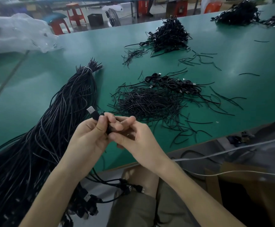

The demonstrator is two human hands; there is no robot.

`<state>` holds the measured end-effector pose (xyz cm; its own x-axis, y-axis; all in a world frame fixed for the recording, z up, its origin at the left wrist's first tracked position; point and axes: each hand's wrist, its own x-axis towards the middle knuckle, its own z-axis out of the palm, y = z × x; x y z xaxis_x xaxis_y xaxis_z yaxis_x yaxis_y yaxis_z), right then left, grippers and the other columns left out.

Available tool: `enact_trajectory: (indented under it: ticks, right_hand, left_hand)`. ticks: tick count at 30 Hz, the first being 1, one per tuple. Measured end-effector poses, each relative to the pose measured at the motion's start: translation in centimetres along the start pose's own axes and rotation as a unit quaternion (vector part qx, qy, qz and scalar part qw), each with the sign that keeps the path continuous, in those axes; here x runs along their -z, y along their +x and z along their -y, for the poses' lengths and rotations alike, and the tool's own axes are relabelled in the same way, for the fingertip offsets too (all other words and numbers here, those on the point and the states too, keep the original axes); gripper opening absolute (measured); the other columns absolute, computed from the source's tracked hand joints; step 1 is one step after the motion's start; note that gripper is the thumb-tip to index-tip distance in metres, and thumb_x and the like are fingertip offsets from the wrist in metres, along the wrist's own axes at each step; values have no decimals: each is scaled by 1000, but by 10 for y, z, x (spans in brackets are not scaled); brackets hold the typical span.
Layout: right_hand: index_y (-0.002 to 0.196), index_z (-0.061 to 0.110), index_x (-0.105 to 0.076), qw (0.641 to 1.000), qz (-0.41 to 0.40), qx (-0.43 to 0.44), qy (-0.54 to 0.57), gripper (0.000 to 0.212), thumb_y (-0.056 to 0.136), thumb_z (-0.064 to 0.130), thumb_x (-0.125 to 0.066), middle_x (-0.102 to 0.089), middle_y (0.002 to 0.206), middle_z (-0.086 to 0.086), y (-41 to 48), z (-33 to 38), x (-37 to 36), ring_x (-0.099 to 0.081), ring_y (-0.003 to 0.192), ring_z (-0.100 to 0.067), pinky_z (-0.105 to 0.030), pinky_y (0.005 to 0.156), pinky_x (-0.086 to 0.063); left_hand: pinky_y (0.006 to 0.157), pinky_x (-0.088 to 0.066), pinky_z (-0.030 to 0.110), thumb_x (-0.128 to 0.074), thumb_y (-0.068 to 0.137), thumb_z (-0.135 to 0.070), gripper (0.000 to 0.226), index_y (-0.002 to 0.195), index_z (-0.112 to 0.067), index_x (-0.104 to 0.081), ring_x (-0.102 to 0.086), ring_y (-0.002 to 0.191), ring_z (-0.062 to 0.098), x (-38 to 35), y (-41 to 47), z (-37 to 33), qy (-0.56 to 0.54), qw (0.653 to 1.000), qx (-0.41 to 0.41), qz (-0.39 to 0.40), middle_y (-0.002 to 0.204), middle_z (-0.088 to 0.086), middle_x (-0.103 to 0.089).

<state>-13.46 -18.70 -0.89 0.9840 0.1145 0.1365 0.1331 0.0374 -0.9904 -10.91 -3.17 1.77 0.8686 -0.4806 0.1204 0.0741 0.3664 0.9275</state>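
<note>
My left hand [91, 136] and my right hand [133, 138] meet above the near edge of the green table [35, 89]. Both grip one coiled black USB cable [108, 128], mostly hidden between the fingers. Its silver plug [91, 110] sticks up past my left thumb. A thick bundle of long black cables [54, 120], tied near its far end with a white band [88, 68], lies to the left and hangs off the table's edge. A heap of short black twist ties [146, 102] sits just beyond my hands.
Coiled finished cables [173, 83] lie behind the ties. Farther back are a larger pile of coiled cables [168, 36] and another pile [238, 13] at the far right. Clear plastic bags [15, 31] sit at the far left. Red stools [75, 13] stand beyond the table.
</note>
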Motion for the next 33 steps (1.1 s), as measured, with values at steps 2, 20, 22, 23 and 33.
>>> enact_trajectory:
  ticks: [2,20,22,23,33]
  right_hand:
    - [133,13,-65,1000,-11,10,12,40,94,16,-74,-72,116,-8,-5,-3,-2,-71,104,-17,-35,89,-59]
    - [123,20,-70,998,-30,14,-45,41,85,5,-72,-75,95,6,-12,-5,-2,-72,85,-13,-24,67,-56]
    - [124,21,-70,995,-35,30,-86,43,85,5,-74,-73,103,9,-10,-4,-2,-69,94,-9,-25,79,-57]
    - [125,19,-69,992,-38,41,-112,43,85,5,-75,-72,108,7,-10,-4,-1,-68,100,-9,-27,86,-56]
    - [114,13,-68,953,-17,64,-295,25,92,20,-74,-63,101,5,-4,-1,12,-59,93,-14,-32,84,-49]
  left_hand:
    - [79,-60,30,-37,106,-17,31,94,-1,-61,-73,102,25,2,-6,-1,49,999,-12,-9,88,8,-73]
    - [90,-59,39,-50,103,-23,27,94,-7,-70,-68,110,41,3,-16,-5,105,994,29,20,111,27,-72]
    - [98,-56,38,-50,105,-19,27,93,-8,-72,-69,114,38,5,-19,-4,154,988,19,3,111,24,-74]
    - [98,-56,37,-50,103,-17,27,92,-8,-72,-70,113,35,6,-20,-4,179,984,11,-7,109,21,-75]
    - [68,-57,21,-75,80,-22,22,99,-11,-77,-73,75,18,12,-13,8,303,943,11,-138,88,6,-79]
